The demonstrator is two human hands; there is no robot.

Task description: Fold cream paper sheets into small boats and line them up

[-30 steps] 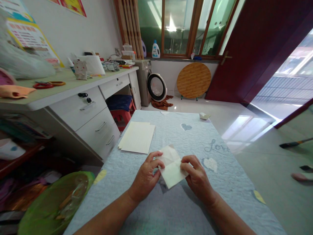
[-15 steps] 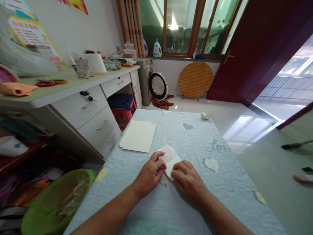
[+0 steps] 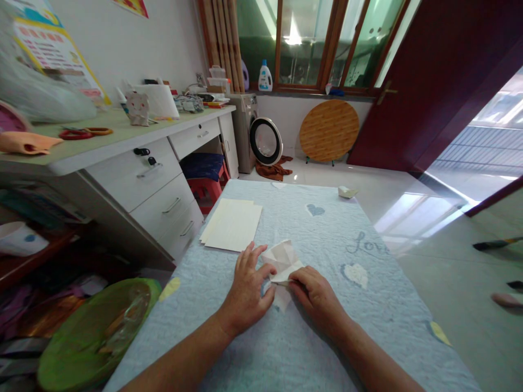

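A folded sheet of white paper (image 3: 281,258) lies on a pale blue quilted tablecloth (image 3: 196,332) between the two hands. The right hand (image 3: 316,302), fingers curled, pinches its lower edge; the open left hand (image 3: 247,291) touches its left side with the thumb. Up and left of the sheet lies a stack of cream paper (image 3: 231,224).

Single head-worn wide-angle camera, facing forward and down, looking from above and behind the hands. Near field: left hand (image 3: 247,288) and right hand (image 3: 316,302) over a pale blue quilted cover (image 3: 196,326). Far field: white desk (image 3: 134,179) at left, front-loading washing machine (image 3: 244,130), wood-framed window (image 3: 302,43).
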